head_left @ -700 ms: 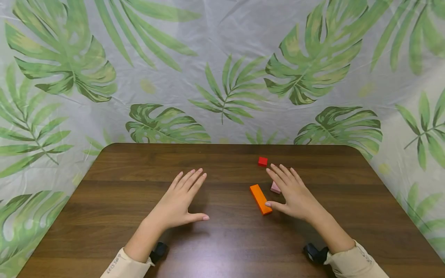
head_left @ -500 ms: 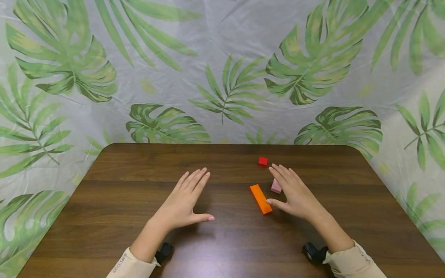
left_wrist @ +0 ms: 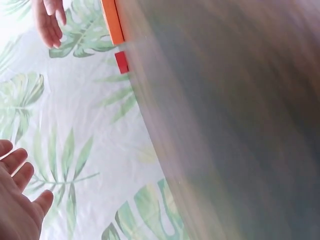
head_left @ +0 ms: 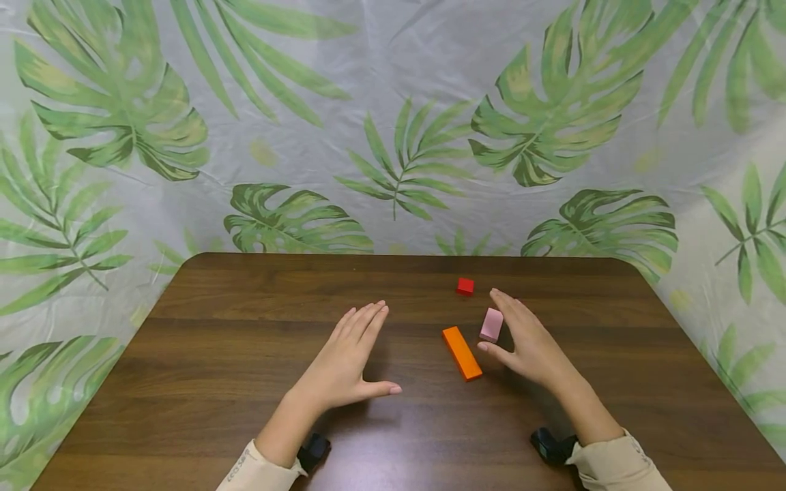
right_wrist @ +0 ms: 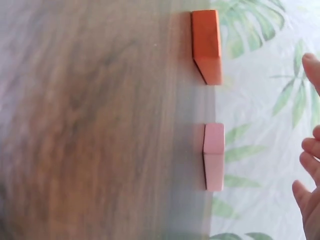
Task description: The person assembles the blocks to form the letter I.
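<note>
Over the right-centre of the brown table lie a long orange block (head_left: 462, 353), a short pink block (head_left: 491, 324) and a small red block (head_left: 465, 286). My right hand (head_left: 533, 344) hovers beside the pink one, thumb and fingers spread apart and holding nothing. The left hand (head_left: 344, 368), also holding nothing, hovers over the middle of the table, its thumb pointing toward the orange block. In the right wrist view the orange block (right_wrist: 206, 42) and pink block (right_wrist: 214, 157) stand apart, and the right hand (right_wrist: 312, 195) shows at the edge.
The wood-grain table (head_left: 202, 375) ends at a far edge with rounded corners. Behind it hangs a pale cloth (head_left: 295, 143) printed with green leaves. A black wrist camera (head_left: 314, 450) sits at the left cuff, another black wrist camera (head_left: 550, 447) at the right.
My left hand has moved right across the table. The right hand has shifted slightly right, away from the orange block, and more of the pink block shows. The blocks stay put.
</note>
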`<control>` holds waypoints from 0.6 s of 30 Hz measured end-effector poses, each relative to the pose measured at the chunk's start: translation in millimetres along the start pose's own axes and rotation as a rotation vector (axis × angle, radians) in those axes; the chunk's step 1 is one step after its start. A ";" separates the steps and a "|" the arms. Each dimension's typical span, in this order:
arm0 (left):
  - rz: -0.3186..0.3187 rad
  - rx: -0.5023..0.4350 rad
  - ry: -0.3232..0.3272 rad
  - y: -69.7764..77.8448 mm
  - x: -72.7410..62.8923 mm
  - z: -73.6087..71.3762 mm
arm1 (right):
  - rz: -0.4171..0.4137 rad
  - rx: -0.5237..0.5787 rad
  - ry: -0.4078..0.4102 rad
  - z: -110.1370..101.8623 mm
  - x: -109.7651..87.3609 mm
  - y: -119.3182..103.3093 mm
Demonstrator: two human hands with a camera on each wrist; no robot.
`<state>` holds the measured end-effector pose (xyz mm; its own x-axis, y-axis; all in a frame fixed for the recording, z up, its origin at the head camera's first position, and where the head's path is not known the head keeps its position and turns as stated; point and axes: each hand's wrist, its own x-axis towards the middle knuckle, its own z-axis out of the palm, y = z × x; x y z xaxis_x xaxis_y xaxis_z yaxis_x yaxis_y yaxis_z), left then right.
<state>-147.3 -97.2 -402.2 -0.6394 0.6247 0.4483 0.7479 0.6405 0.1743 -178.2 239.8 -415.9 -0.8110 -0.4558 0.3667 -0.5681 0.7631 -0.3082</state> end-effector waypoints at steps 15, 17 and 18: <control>-0.043 -0.126 0.028 14.8 14.5 18.4 | 0.125 0.099 0.029 10.1 -5.8 15.8; -0.059 -0.139 0.023 16.7 15.8 20.9 | 0.137 0.115 0.036 12.2 -6.6 17.9; -0.067 -0.143 0.019 17.6 16.4 22.2 | 0.141 0.120 0.044 13.3 -7.0 18.9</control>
<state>-148.6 -65.8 -411.3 -0.6865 0.5730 0.4476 0.7221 0.6097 0.3269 -185.1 251.3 -436.0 -0.8784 -0.3262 0.3494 -0.4642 0.7563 -0.4610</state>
